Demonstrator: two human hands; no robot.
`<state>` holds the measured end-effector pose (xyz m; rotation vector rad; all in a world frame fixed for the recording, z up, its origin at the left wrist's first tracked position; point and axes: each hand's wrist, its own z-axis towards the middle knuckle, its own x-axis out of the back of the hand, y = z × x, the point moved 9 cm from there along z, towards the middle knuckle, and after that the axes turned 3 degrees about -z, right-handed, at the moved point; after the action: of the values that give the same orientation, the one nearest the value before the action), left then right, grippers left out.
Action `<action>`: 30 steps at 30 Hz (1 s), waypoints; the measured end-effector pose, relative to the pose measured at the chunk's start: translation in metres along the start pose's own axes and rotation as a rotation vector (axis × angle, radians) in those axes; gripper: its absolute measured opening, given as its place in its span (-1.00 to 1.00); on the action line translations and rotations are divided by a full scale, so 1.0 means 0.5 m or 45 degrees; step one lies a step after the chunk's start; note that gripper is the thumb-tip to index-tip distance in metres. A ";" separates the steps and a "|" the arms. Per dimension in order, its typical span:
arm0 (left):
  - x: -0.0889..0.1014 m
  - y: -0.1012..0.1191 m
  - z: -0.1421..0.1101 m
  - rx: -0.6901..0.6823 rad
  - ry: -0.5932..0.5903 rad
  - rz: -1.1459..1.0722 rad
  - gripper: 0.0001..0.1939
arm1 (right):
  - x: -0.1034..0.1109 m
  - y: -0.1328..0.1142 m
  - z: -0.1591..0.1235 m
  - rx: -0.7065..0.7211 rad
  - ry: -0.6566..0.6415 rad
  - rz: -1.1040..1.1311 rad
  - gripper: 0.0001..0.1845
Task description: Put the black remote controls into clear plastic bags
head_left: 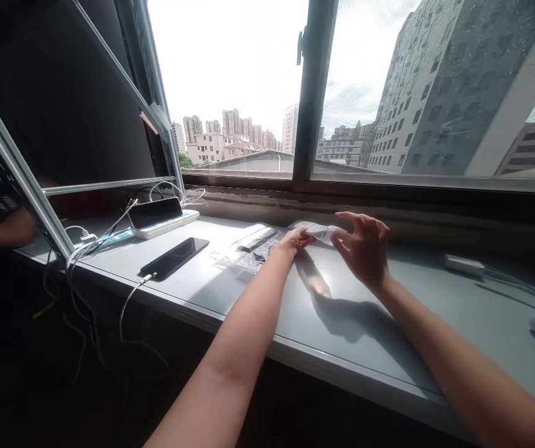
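Observation:
Both my arms reach over a grey windowsill counter (pixel 249 292). A small clear plastic packet (pixel 318 231) is held just above the counter, pinched at one end by my left hand (pixel 294 241). My right hand (pixel 363 246) pinches the packet's other end with thumb and forefinger while its remaining fingers spread. Just left of my left hand lie more clear plastic bags (pixel 249 249) with dark contents, flat on the counter.
A black phone (pixel 174 257) lies on the counter with a white cable plugged in. Behind it, a second phone (pixel 154 213) rests on a white power strip (pixel 165 225). A metal frame (pixel 20 174) stands at left, where another person's arm (pixel 1 230) shows. A white adapter (pixel 463 264) sits at right.

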<state>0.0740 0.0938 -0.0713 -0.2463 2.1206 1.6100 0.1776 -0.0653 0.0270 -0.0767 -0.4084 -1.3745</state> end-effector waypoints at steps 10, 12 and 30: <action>-0.035 -0.017 -0.017 0.076 -0.132 0.092 -0.87 | -0.008 -0.002 -0.008 0.152 0.000 -0.107 -0.81; -0.040 -0.018 -0.026 0.091 -0.130 0.109 -0.87 | -0.006 -0.005 -0.007 0.236 0.001 -0.127 -0.81; -0.078 -0.027 -0.058 0.128 -0.220 -0.023 -0.73 | 0.028 -0.035 -0.002 0.434 0.021 -0.265 -0.73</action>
<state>0.1063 0.0573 -0.0591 -0.0898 2.0536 1.4542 0.1628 -0.0822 0.0271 0.2639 -0.6457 -1.4893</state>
